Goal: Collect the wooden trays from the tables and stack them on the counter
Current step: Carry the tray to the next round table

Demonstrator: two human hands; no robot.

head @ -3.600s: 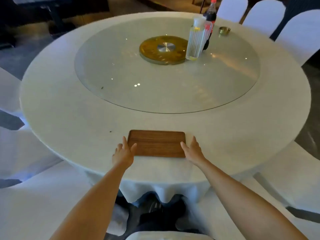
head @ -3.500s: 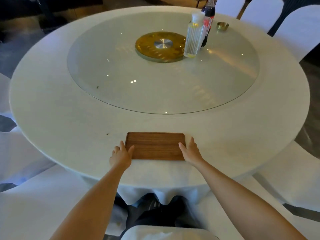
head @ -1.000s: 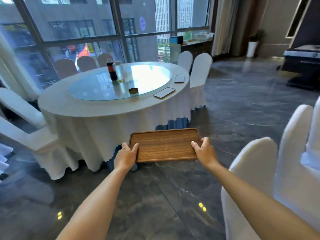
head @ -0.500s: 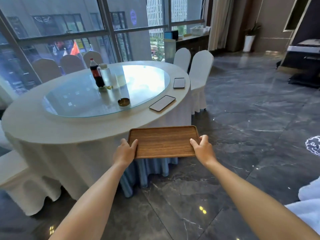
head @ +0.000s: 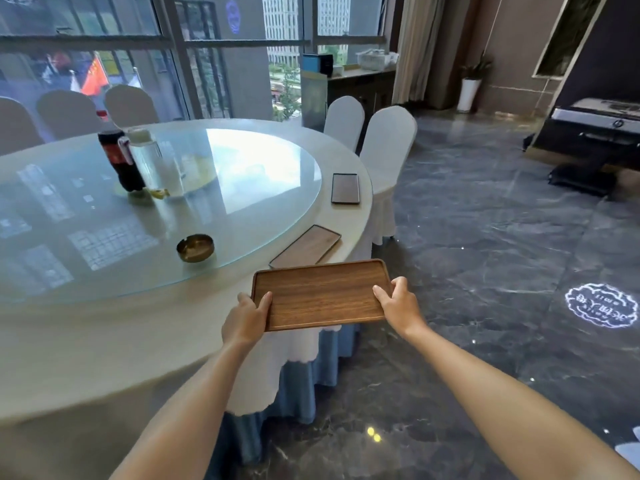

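Note:
I carry a rectangular wooden tray (head: 320, 294) level in front of me, over the near edge of a round white-clothed table (head: 114, 341). My left hand (head: 246, 320) grips its left short side and my right hand (head: 398, 308) grips its right short side. Two more wooden trays lie on the table's rim: one (head: 306, 245) just beyond the carried tray, another (head: 345, 188) farther along the edge near the chairs.
A glass turntable (head: 156, 216) holds a cola bottle (head: 119, 161), a clear bottle (head: 152, 164) and a brass ashtray (head: 195, 248). White-covered chairs (head: 388, 150) stand at the table's far right. Dark marble floor (head: 502, 254) spreads to the right, a black stand (head: 595, 143) beyond.
I lifted the tray off the first table, turned, and walked up to a second table. That table has come closer and now lies partly under the carried tray.

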